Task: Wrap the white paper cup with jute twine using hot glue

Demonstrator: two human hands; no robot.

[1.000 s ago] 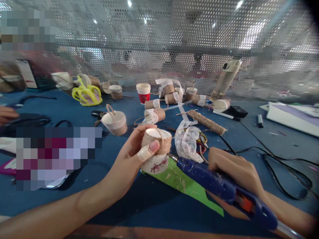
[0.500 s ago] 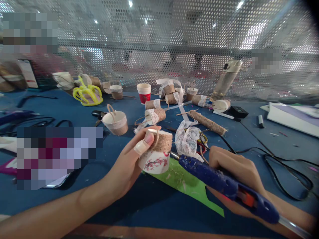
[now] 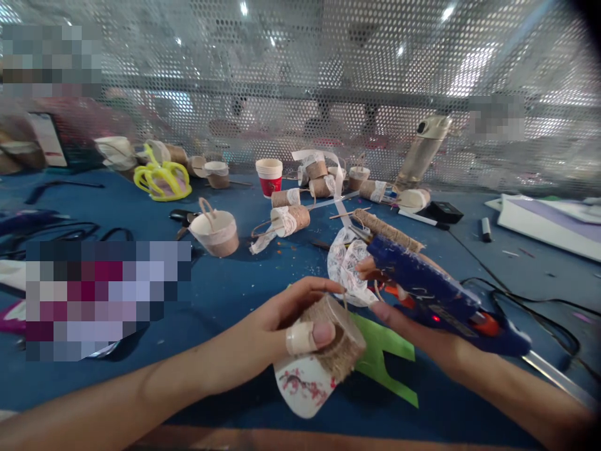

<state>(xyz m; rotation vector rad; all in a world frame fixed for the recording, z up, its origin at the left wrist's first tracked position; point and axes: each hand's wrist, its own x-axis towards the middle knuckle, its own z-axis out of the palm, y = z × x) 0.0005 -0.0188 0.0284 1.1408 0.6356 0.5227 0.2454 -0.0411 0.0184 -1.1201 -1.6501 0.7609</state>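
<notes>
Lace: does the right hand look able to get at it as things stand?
Probably yes: the lace lies right by the right hand's fingertips, with nothing visible blocking the gap. However, that hand is holding the glue gun, so a proper grasp could be awkward.

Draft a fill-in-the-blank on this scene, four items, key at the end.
1. The left hand holds a twine-wrapped cup and wears a pale strip on its ____.
2. The right hand holds a glue gun whose body is mainly ____.
3. The notched sheet beside that cup is ____.
4. The crown-shaped piece farther left is mostly ____.

Missing words: thumb; blue; green; yellow.
</notes>
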